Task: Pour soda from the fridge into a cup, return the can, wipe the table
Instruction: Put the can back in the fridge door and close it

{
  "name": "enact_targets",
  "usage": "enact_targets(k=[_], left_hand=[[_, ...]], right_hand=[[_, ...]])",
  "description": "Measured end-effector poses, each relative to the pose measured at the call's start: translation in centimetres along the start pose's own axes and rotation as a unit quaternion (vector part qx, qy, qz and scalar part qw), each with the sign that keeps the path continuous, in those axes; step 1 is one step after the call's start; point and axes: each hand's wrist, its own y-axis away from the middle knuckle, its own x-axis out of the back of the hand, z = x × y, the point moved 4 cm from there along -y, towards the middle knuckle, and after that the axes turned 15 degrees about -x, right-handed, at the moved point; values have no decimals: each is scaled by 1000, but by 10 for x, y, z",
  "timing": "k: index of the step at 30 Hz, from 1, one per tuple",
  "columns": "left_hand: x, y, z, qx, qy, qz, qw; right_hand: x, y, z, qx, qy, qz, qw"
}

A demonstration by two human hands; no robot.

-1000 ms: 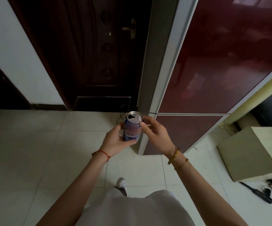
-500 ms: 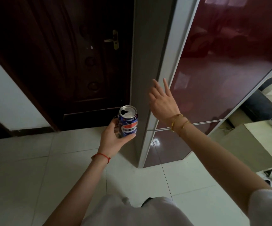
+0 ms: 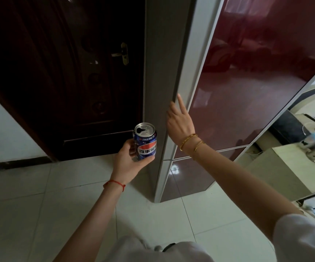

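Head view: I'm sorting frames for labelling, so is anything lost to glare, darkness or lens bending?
Head view: the can reads sharp; the fridge door carries glossy room reflections; the wooden door sinks into shadow; wide-angle bending tilts straight edges.

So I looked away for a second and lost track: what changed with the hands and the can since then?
The right hand left the top of the soda can, rose, and now has its fingers hooked on the edge of the fridge door, which is shut. The left hand kept its grip on the opened can, upright throughout.
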Motion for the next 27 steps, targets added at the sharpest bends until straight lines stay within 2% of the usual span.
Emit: enact_targets(k=[4, 8, 14, 17, 21, 27], left_hand=[[-1, -3, 4, -6, 3, -2, 1000], [-3, -7, 7, -19, 6, -24, 1000], [-26, -13, 18, -51, 21, -88, 995], [-46, -12, 31, -70, 29, -134, 988], [-76, -8, 52, -92, 56, -198, 974], [-118, 6, 86, -121, 101, -288, 944]], right_hand=[[0, 7, 0, -28, -31, 46, 998], [-4, 50, 9, -53, -33, 131, 989], [-7, 121, 38, -78, -77, 203, 973], [-7, 155, 51, -121, -105, 238, 958], [-4, 198, 71, -189, -138, 222, 947], [5, 260, 101, -343, -136, 193, 909]])
